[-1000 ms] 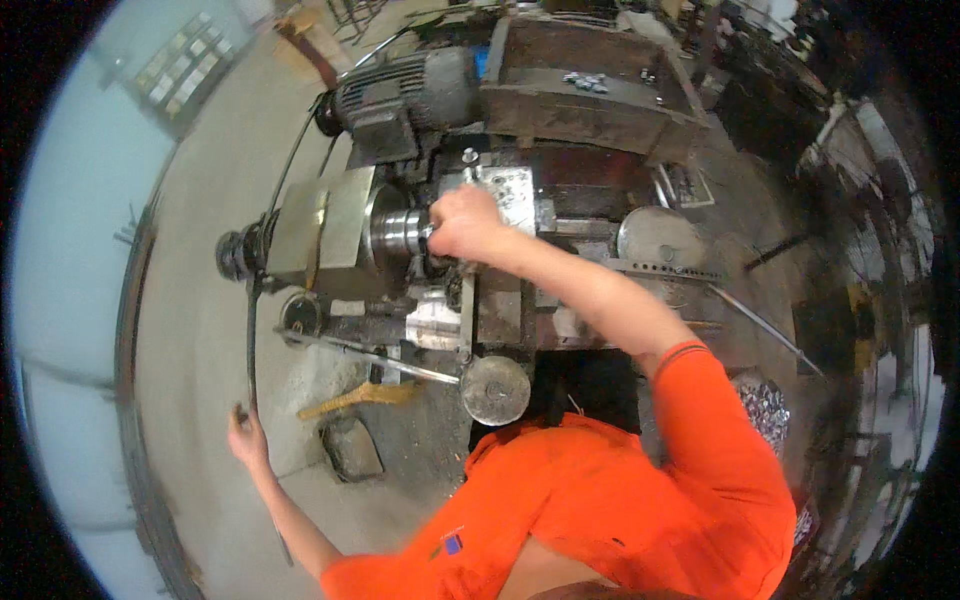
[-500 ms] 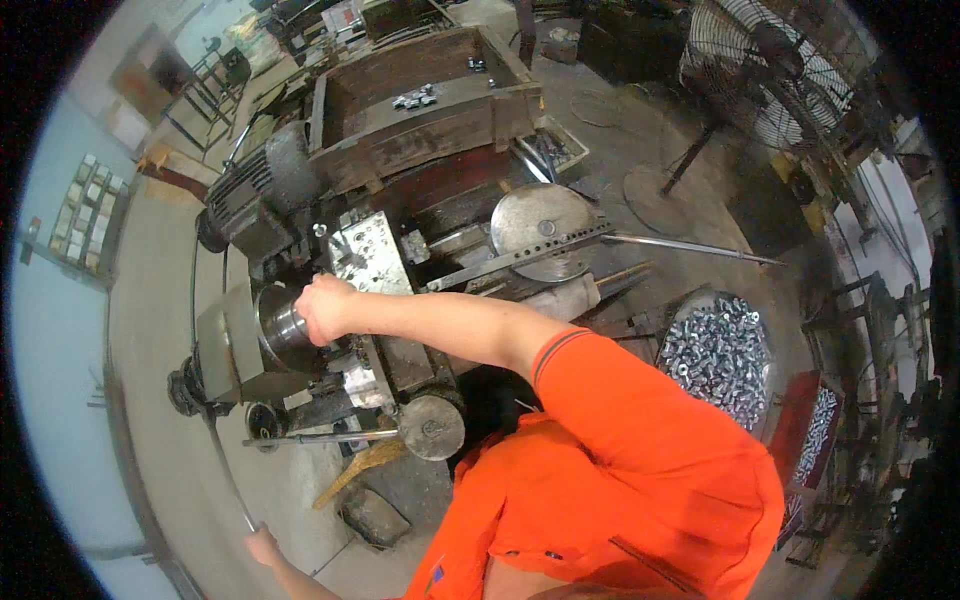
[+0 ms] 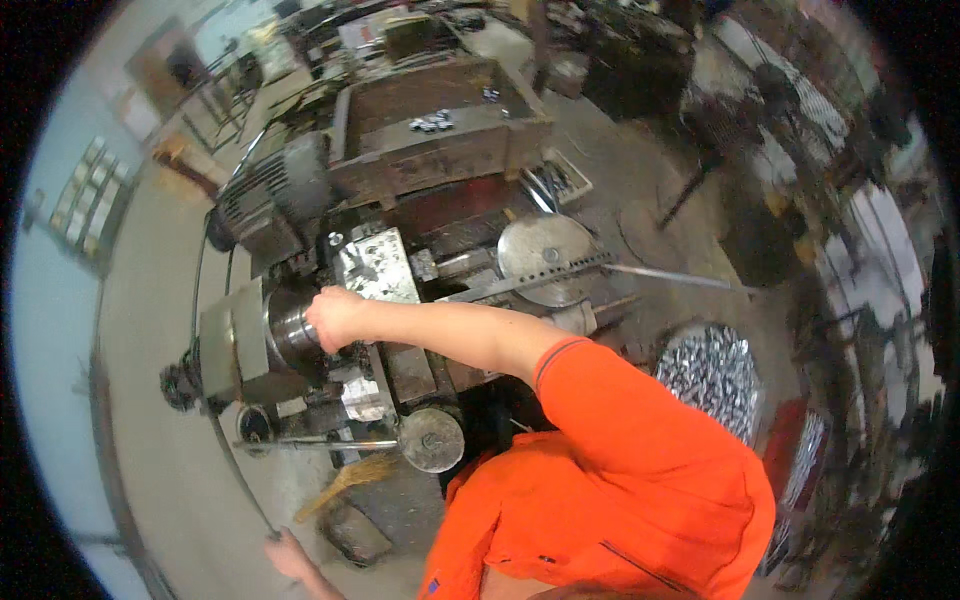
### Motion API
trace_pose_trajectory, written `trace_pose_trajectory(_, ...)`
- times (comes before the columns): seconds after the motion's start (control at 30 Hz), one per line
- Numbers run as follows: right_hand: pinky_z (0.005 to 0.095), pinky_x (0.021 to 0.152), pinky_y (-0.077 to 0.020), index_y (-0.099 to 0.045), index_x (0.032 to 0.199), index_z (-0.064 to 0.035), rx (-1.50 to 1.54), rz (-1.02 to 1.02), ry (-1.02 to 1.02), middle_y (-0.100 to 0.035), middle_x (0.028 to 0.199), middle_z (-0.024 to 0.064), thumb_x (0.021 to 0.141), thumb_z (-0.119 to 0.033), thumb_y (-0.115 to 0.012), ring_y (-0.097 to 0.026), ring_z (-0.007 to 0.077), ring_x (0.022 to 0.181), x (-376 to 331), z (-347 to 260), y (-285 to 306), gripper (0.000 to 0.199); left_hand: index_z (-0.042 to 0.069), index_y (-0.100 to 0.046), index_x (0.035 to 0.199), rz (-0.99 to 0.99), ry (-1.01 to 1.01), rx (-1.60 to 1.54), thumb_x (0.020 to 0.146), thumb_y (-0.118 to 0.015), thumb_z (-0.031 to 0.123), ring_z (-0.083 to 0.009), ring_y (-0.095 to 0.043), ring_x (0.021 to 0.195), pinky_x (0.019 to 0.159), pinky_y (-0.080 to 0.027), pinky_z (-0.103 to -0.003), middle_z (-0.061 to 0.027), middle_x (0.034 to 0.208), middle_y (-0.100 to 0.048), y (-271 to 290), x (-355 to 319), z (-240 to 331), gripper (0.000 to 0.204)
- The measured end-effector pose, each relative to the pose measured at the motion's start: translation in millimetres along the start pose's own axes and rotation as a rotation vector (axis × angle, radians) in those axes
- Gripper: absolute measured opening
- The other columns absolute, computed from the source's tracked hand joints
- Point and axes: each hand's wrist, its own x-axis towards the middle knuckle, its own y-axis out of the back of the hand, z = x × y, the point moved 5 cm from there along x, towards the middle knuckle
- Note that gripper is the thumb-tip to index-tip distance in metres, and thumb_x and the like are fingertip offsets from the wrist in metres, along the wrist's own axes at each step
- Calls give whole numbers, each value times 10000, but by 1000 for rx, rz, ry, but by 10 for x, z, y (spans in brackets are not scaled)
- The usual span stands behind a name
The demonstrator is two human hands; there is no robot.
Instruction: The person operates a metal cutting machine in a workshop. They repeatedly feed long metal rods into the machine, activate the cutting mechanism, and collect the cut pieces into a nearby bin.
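My right hand (image 3: 337,318) is closed at the front of the round steel chuck (image 3: 290,328) on a small lathe-like machine. Its fingers curl toward the chuck's face, and what they hold, if anything, is hidden. At the lower left, my left hand (image 3: 290,556) grips the lower end of a long thin metal rod (image 3: 240,472), which slants up to the machine's left end. Just right of the chuck lies a bright metal tooling block (image 3: 380,268). Below it are a round handwheel disc (image 3: 432,438) and a horizontal steel bar handle (image 3: 320,444).
A large wooden tray (image 3: 440,155) with a few metal parts stands behind. A bigger steel disc (image 3: 545,255) lies to the right. A heap of shiny metal parts (image 3: 708,380) and a red bin (image 3: 785,440) are farther right. A straw brush (image 3: 345,482) lies below, near a small pan (image 3: 358,535).
The whole view has shifted slightly and blurred. My right hand stays at the chuck; my left hand stays at the rod's lower end, a little lower in the picture.
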Motion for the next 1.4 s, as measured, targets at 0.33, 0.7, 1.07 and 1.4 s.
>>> trace_pose_trajectory(0.33, 371, 693, -527, -674, 712, -46, 57, 85, -303, -652, 791, 168, 565, -279, -639, -644, 309, 756, -241, 279, 439, 278, 6, -572, 1056, -120, -161, -293, 767, -618, 311, -309, -601, 816, 710, -465, -406, -187, 921, -609, -351, 37, -329, 422)
trace_pose_trajectory(0.7, 259, 613, -480, -553, 1192, -74, 1023, 571, -327, -633, 884, 137, 680, -73, -570, -609, 163, 732, -755, 1948, 1423, 512, -36, -542, 956, -461, -213, -899, 783, -645, 179, -184, -566, 521, 449, -486, -328, -88, 629, -542, -507, 525, 199, 295)
trace_pose_trajectory(1.07, 283, 593, -459, -684, 888, -43, 548, 541, -762, -654, 717, 66, 641, -136, -578, -567, 93, 647, -3995, 2074, 622, 284, 29, -501, 1092, -817, 72, -1056, 806, -604, 269, -201, -534, 729, 699, -453, -408, -109, 789, -553, -1088, 1057, -701, 387)
trace_pose_trajectory(1.4, 379, 708, -502, -669, 707, -68, -221, 156, -1307, -638, 776, 165, 639, -258, -580, -616, 320, 763, -6694, 2279, -793, 220, 55, -494, 1129, -957, -122, -1013, 872, -461, 357, -213, -542, 850, 959, -328, -455, -101, 881, -546, -918, 956, -131, 398)
